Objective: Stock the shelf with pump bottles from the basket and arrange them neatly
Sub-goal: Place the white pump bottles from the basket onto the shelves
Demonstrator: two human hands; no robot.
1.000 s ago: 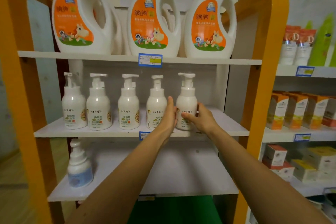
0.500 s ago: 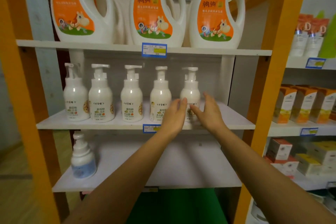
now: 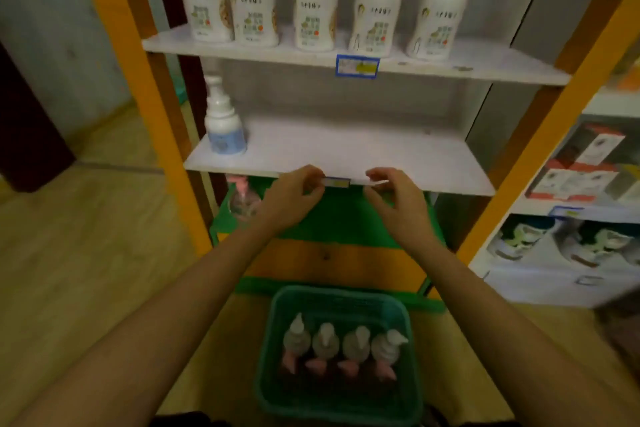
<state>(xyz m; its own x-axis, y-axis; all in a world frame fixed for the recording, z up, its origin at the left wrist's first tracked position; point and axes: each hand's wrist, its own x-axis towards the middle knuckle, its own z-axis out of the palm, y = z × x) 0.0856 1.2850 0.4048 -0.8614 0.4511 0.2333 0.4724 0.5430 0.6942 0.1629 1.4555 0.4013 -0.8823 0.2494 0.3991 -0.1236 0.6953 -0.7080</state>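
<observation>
A green basket (image 3: 268, 357) stands on the floor below me and holds several pump bottles (image 3: 343, 347) with pink pump heads. Several white pump bottles (image 3: 313, 10) stand in a row on the upper white shelf (image 3: 485, 62). One blue-labelled pump bottle (image 3: 225, 125) stands alone at the left of the lower shelf (image 3: 346, 149). My left hand (image 3: 292, 199) and my right hand (image 3: 398, 204) hover in front of that shelf's front edge, fingers loosely curled and holding nothing. A clear bottle with a pink pump (image 3: 242, 198) sits on the green bottom shelf.
Orange uprights (image 3: 131, 80) frame the shelf unit on both sides. A neighbouring rack on the right holds boxed goods (image 3: 581, 163). A price tag (image 3: 356, 66) hangs on the upper shelf edge. Wooden floor (image 3: 86, 253) lies to the left.
Both hands let go of the rightmost white bottle and dropped from the upper shelf to the lower shelf's edge. My view tilted down, bringing the basket into sight.
</observation>
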